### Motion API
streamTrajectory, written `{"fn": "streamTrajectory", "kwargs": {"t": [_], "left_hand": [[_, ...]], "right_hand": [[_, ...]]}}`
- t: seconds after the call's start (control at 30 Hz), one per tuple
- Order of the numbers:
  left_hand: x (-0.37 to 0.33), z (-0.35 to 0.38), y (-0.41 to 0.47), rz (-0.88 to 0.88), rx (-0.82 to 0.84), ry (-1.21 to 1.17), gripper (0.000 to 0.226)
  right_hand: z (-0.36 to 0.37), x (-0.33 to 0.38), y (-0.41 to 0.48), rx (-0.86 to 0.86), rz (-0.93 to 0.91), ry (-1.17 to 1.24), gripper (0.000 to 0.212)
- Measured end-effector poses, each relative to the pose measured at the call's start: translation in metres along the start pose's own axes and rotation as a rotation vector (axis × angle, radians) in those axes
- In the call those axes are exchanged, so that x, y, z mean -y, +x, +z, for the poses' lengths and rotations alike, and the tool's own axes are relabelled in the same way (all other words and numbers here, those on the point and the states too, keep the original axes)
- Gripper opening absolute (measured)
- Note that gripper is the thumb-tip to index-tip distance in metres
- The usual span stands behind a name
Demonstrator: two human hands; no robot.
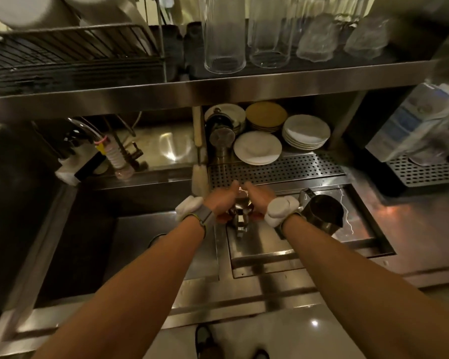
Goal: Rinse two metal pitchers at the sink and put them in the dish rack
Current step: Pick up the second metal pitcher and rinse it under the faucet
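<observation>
Both hands meet over the shallow steel rinse basin (296, 250). My left hand (222, 200) and my right hand (257, 196) are wrapped around a small metal pitcher (240, 217), which is mostly hidden between them; its handle shows below the palms. A second metal pitcher (323, 213) stands in the same basin just right of my right wrist, open side facing up and toward me. The wire dish rack (70, 51) sits on the upper shelf at the far left.
A deep sink (130, 237) with a faucet (88, 130) lies to the left. A bottle brush (200, 174) hangs at the centre. Stacked plates (305, 132) sit behind a perforated drain tray (275, 168). Glasses (224, 35) line the upper shelf.
</observation>
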State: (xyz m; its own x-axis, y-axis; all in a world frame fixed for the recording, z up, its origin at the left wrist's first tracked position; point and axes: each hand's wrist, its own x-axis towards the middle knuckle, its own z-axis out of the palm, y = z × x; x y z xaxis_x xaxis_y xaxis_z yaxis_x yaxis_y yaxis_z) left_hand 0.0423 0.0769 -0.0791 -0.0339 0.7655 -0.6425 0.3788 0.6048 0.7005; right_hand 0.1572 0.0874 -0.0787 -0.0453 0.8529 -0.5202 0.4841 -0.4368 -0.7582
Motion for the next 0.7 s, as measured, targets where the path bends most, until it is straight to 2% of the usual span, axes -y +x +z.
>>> {"fn": "streamTrajectory", "kwargs": {"t": [0.13,0.3,0.4,0.5,0.57,0.7], "left_hand": [[-0.002,-0.003,0.002,0.031,-0.056,0.06,0.066],[-0.022,-0.002,-0.001,0.212,-0.282,0.38,0.065],[-0.038,0.018,-0.01,0.352,-0.245,0.403,0.05],[-0.048,0.038,-0.017,0.405,-0.155,0.44,0.036],[-0.055,0.057,-0.023,0.433,-0.095,0.47,0.034],[-0.066,0.092,-0.033,0.464,-0.075,0.617,0.036]], "right_hand": [[0.005,-0.003,0.006,0.047,0.0,-0.085,0.04],[-0.024,0.009,-0.006,-0.021,-0.055,-0.124,0.048],[-0.05,0.009,-0.019,-0.086,-0.096,-0.164,0.045],[-0.07,0.005,-0.028,-0.132,-0.143,-0.277,0.038],[-0.091,-0.005,-0.04,-0.178,-0.143,-0.344,0.037],[-0.124,-0.045,-0.054,-0.284,-0.057,-0.515,0.059]]}}
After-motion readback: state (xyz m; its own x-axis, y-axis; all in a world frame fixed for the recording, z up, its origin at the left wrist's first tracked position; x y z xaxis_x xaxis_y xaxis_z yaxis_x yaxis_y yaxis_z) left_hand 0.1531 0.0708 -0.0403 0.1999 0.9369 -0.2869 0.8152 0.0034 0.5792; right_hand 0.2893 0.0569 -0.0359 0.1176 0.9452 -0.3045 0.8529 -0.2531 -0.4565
